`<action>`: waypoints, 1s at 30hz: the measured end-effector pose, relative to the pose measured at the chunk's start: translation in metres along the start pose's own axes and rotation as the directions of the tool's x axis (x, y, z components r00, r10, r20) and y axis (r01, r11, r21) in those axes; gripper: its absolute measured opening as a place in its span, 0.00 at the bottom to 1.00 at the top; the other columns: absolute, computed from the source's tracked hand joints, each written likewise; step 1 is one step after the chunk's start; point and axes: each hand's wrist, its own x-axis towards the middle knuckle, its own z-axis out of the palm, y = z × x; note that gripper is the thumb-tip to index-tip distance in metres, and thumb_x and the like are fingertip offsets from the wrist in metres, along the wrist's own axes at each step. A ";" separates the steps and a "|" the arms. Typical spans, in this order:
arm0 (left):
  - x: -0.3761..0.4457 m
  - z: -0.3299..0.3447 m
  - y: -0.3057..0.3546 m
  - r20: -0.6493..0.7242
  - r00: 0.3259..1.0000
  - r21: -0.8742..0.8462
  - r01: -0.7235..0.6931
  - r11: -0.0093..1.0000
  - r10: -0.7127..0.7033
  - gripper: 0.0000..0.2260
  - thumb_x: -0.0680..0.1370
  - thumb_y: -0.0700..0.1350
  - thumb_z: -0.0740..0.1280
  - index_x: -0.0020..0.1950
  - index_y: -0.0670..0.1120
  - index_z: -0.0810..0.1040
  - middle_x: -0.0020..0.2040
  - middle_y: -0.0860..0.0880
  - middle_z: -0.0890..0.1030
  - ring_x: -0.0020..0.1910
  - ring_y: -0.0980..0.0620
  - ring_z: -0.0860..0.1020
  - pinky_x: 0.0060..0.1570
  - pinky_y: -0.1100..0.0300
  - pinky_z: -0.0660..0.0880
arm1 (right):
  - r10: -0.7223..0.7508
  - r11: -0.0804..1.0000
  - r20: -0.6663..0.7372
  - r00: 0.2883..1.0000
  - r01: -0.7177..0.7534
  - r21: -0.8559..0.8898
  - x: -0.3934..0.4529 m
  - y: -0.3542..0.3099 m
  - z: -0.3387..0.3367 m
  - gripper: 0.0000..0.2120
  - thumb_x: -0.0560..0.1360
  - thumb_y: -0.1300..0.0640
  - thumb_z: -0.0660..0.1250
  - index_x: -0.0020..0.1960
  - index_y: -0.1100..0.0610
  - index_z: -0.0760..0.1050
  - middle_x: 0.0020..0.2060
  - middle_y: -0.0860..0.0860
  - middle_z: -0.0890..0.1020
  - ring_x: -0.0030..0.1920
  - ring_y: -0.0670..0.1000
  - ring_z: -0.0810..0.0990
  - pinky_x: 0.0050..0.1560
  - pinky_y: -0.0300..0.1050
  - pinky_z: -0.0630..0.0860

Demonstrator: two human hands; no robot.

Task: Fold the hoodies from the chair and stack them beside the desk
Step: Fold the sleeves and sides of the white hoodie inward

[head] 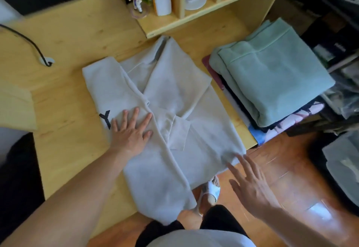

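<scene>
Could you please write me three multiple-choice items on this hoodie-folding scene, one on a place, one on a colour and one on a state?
1. Where does the folded hoodie stack lie?
A. right end of the desk
B. on the floor
C. on the shelf

2. What colour is the stack's top hoodie?
A. black
B. mint green
C. red

3. What is the left hand doing?
A. gripping a bottle
B. hanging idle
C. pressing flat on the grey hoodie

Key: 1 A, the stack rests at the desk's right edge; 2 B, its top layer is pale green; 3 C, the fingers lie straight on the cloth.
</scene>
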 end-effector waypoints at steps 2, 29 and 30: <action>-0.013 -0.009 0.024 0.014 0.992 -0.051 0.129 0.990 -0.129 0.27 0.84 0.63 0.47 0.80 0.67 0.37 0.83 0.51 0.35 0.81 0.37 0.38 0.76 0.31 0.44 | 0.191 0.969 -0.086 0.978 -0.175 0.172 0.020 0.022 -0.018 0.22 0.81 0.51 0.62 0.73 0.56 0.69 0.71 0.58 0.69 0.69 0.62 0.69 0.67 0.61 0.69; -0.018 0.066 -0.160 -0.299 0.916 0.259 -0.191 0.947 0.267 0.32 0.81 0.66 0.46 0.83 0.58 0.45 0.84 0.47 0.48 0.83 0.40 0.48 0.76 0.35 0.50 | -0.288 0.925 -0.043 0.957 0.289 0.245 0.144 -0.136 -0.054 0.13 0.77 0.57 0.63 0.62 0.51 0.77 0.57 0.50 0.78 0.54 0.55 0.79 0.57 0.50 0.76; -0.008 0.061 -0.173 -0.280 0.910 0.291 -0.222 0.931 0.305 0.31 0.81 0.66 0.42 0.82 0.59 0.39 0.84 0.47 0.45 0.83 0.41 0.46 0.77 0.35 0.49 | -0.360 0.919 -0.070 0.930 0.367 0.143 0.161 -0.139 -0.051 0.18 0.76 0.56 0.64 0.66 0.53 0.74 0.63 0.53 0.75 0.60 0.58 0.75 0.61 0.52 0.74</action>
